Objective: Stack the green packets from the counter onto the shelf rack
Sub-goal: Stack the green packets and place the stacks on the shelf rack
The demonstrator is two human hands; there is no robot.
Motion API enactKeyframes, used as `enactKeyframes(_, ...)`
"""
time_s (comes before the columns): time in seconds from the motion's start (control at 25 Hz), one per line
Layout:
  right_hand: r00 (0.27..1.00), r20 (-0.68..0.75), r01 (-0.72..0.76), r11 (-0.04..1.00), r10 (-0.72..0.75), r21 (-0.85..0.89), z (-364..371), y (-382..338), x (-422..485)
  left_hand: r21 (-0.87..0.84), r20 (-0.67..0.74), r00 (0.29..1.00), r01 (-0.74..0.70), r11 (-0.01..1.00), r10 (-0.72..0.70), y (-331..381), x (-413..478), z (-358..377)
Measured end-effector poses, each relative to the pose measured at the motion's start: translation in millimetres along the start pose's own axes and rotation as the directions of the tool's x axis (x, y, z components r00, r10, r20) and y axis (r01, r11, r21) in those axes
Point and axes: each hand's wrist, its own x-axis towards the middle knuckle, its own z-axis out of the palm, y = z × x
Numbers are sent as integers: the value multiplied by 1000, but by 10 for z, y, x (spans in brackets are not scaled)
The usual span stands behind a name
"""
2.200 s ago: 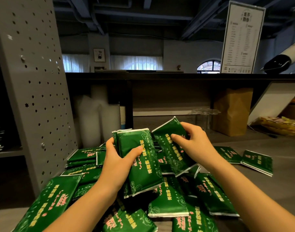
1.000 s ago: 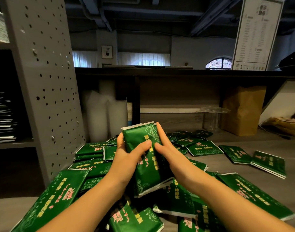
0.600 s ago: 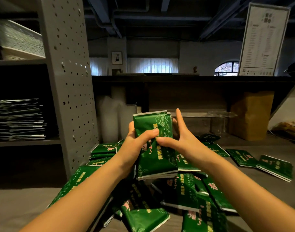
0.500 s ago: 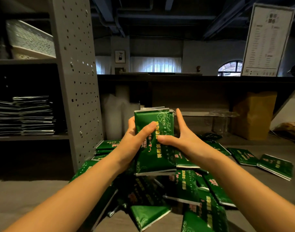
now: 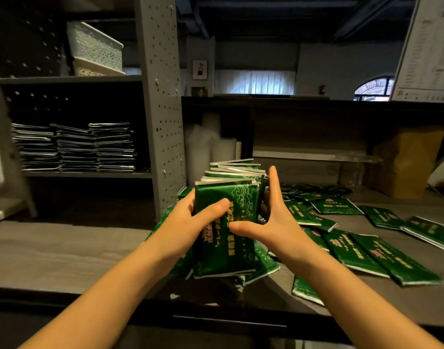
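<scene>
— Gathered since earlier, the bundle of green packets [image 5: 228, 222] is held mid-frame above the counter [image 5: 52, 248].
— Gripped by the left hand [image 5: 190, 220], steadied by straight fingers [image 5: 273, 187] of the right hand [image 5: 273, 222]. Edges are best kept squared for the shelf rack [image 5: 163, 122], centre left.

**Two hands, one bundle**

Both forearms reach forward and converge. The left hand [image 5: 188, 222] grips the packet bundle [image 5: 226, 248], thumb across its front. The right hand [image 5: 276, 222] presses the bundle's right edge with straight, upright fingers.
</scene>
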Motion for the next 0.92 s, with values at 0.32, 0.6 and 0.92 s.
enactKeyframes(0.32, 992, 127, 5, 994, -19, 105, 548, 170, -26, -133, -143, 983, -136, 982, 117, -224, -213, -260)
enactKeyframes(0.6, 999, 9, 41, 981, -44, 189, 696, 256, -35, -161, -142, 984, -131, 978, 109, -349, -212, -271)
enactKeyframes(0.92, 997, -37, 80, 972, -73, 221, 701, 294, -64, -207, -50, 994, -109, 972, 101, -372, -246, -256)
